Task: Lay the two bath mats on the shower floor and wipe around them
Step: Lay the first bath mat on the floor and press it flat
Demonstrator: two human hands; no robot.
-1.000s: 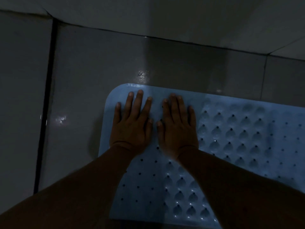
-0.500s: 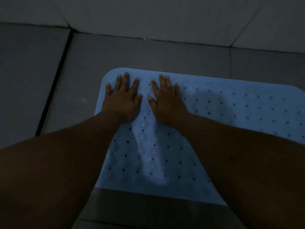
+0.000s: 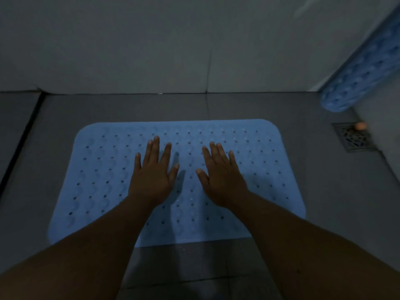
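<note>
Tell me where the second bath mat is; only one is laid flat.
In the head view, the second bath mat is rolled up at far right, leaning against the wall above the floor drain.

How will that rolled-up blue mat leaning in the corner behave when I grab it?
The rolled blue mat is probably floppy: it holds a curl and should sag and unroll once lifted. Its bumpy surface should give some grip. Standing tilted against the wall, it may slide or topple if nudged near its base, beside the floor drain.
</note>
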